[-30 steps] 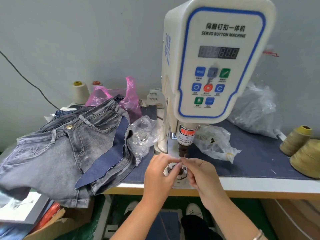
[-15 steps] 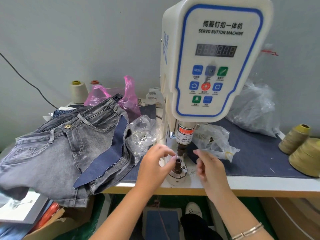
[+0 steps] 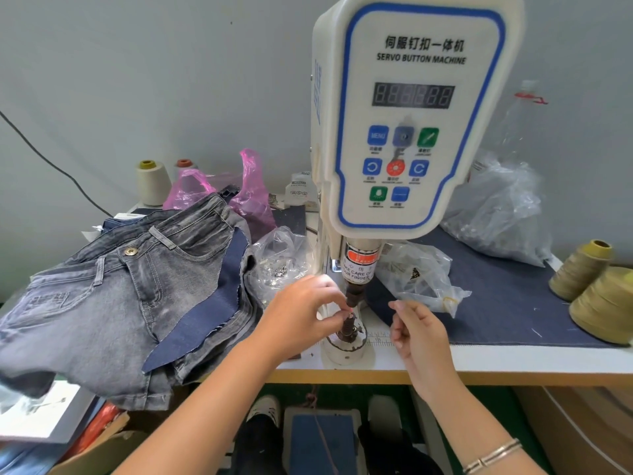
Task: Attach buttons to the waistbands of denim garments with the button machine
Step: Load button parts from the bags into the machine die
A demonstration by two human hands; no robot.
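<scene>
The white servo button machine (image 3: pixel 411 114) stands on the table, its plunger (image 3: pixel 356 293) hanging just above the lower die (image 3: pixel 347 332). My left hand (image 3: pixel 301 320) reaches in from the left, and its thumb and fingertips pinch a small metal button part on top of the die post. My right hand (image 3: pixel 416 327) hovers right of the die, fingers loosely curled, nothing visible in it. Grey denim jeans (image 3: pixel 102 296) lie in a heap on the left with a brass button (image 3: pixel 129 251) on the waistband. A navy cloth piece (image 3: pixel 212 303) lies over them.
Clear bags of metal parts sit left (image 3: pixel 281 265) and right (image 3: pixel 418 272) of the plunger. A large clear bag (image 3: pixel 496 214) and olive thread cones (image 3: pixel 579 269) stand at the right, with a pink bag (image 3: pixel 253 197) and cream cones (image 3: pixel 153 181) behind. A foot pedal (image 3: pixel 318 440) lies under the table.
Both hands were together at the die a second ago. My right hand has since drawn away to the right, while my left hand stays pinching at the die top.
</scene>
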